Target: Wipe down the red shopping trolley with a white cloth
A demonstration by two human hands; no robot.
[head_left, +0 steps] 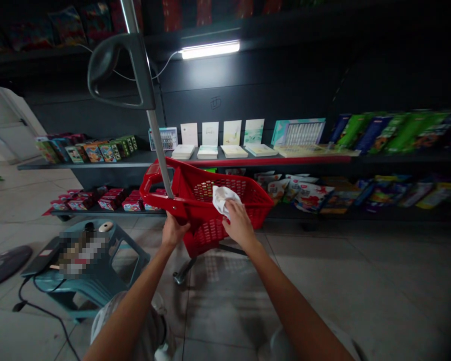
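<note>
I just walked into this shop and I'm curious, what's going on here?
A person is handling a red shopping basket on wheels. Their left hand grips its rim, and their right hand holds a white cloth against its inner side. Behind it stand dark shelves of cards and packaged goods, and a teal plastic stool sits to the left.

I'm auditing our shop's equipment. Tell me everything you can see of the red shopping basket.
The red shopping basket looks like moulded plastic, with perforated grid panels in its walls and a rim. A metal pole rises from its near end to a dark curved grip. A caster shows beneath it on the tiled floor. The person's left hand holds the near rim; the right hand presses a white cloth against the inside wall.
</note>
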